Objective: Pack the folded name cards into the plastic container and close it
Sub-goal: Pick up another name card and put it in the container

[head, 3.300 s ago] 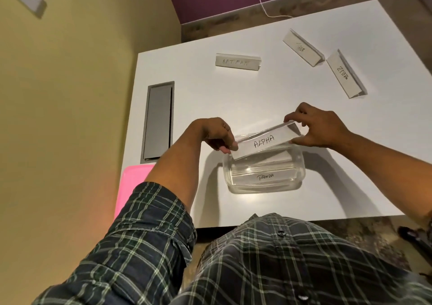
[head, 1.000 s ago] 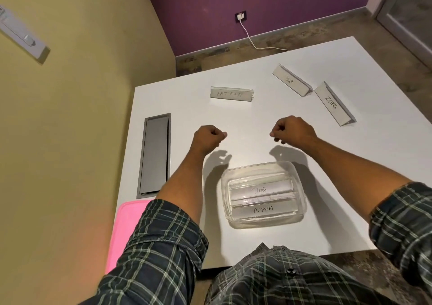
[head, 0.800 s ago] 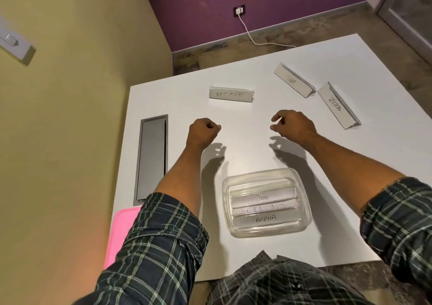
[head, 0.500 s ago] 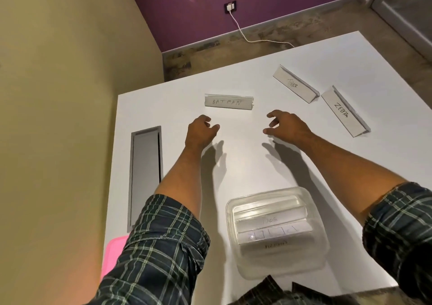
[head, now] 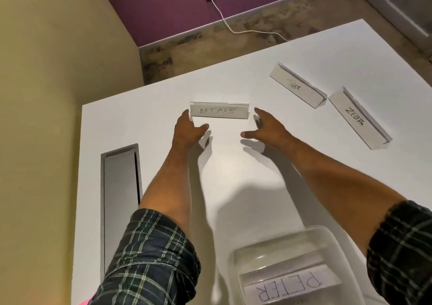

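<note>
The folded BATMAN card (head: 219,111) stands on the white table (head: 233,171). My left hand (head: 187,130) is spread open just at the card's left end, and my right hand (head: 266,128) is spread open just off its right end; neither holds anything. The TIGER card (head: 295,87) and the ZEBRA card (head: 357,119) lie at the back right. The clear plastic container (head: 280,246) sits at the near edge, cut off by the frame, with a card reading PETER (head: 289,288) visible inside.
A grey recessed cable hatch (head: 120,201) runs along the table's left side. A sliver of a pink object (head: 87,302) shows at the bottom edge. A white cable (head: 233,28) trails over the floor from a wall socket.
Both hands have left the container, reached forward and opened out on either side of the BATMAN card. The view has tilted up, so the container now sits at the bottom edge.
</note>
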A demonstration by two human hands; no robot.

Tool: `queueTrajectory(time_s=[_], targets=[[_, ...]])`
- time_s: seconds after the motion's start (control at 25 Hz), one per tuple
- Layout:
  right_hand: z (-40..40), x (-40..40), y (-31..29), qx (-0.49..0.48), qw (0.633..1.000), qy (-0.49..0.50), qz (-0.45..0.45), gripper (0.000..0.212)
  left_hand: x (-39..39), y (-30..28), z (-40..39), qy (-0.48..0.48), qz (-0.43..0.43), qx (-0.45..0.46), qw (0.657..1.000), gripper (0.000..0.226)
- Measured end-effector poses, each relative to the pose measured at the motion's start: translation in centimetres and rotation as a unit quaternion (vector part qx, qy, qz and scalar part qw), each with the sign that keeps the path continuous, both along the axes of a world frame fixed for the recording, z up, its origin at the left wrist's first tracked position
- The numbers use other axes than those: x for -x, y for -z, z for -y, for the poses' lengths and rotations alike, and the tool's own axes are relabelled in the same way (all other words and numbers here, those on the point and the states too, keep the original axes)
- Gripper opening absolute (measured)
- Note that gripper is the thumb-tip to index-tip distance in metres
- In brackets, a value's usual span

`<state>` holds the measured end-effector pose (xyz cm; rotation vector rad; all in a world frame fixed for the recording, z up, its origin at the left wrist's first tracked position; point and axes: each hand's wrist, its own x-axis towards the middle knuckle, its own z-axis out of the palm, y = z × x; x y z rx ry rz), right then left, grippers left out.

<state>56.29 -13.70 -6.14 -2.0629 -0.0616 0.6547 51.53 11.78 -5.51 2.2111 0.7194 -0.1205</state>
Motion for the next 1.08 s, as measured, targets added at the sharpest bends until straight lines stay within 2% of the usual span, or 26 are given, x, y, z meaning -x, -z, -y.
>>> queueTrajectory(time_s=[0.12,0.24,0.28,0.36,0.44,0.56,0.6,0.68,0.76,0.88,1.08], targets=[[-1.1,-0.7,1.9,-0.019,0.999,0.016,-0.023,0.116,-1.8,1.8,-0.1,-0.011,0.040,-0.023,0.999,0.072],[-1.9,-1.2,2.8,-0.036,0.997,0.053,-0.039,0.120,-3.4,2.7,0.0,-0.020,0.053,0.040,0.998,0.057],[-2.2,-1.4,2.8,-0.043,0.996,0.061,-0.039,0.117,-3.9,2.6,0.0,-0.025,0.053,0.069,0.996,0.056],[-2.8,-1.9,2.6,-0.068,0.995,0.064,-0.028,0.096,-4.9,2.4,0.1,-0.024,0.051,0.101,0.993,0.056],[-3.0,-2.1,2.4,-0.083,0.995,0.061,-0.018,0.078,-5.5,2.1,0.3,-0.020,0.048,0.097,0.994,0.053],[-2.9,-1.3,2.0,-0.076,0.996,0.038,-0.015,0.097,-5.2,1.8,0.5,-0.028,0.038,0.034,0.998,0.046],[-2.7,-0.9,1.8,-0.070,0.997,0.037,0.002,0.099,-4.7,1.6,0.6,-0.032,0.038,0.003,0.999,0.042],[-1.9,0.0,1.4,-0.056,0.995,0.070,0.048,0.085,-3.7,1.0,1.2,-0.036,0.039,-0.048,0.997,0.035],[-0.8,0.9,0.4,-0.043,0.989,0.120,0.078,0.076,-1.8,0.0,2.2,-0.044,0.039,-0.058,0.997,0.038],[1.4,2.1,-1.9,-0.005,0.987,0.145,0.070,0.090,1.7,-1.8,3.4,-0.050,0.026,-0.058,0.997,0.043],[5.9,5.3,-4.5,0.070,0.993,0.064,0.073,0.097,8.2,-4.7,5.8,-0.067,0.017,0.010,0.998,0.014]])
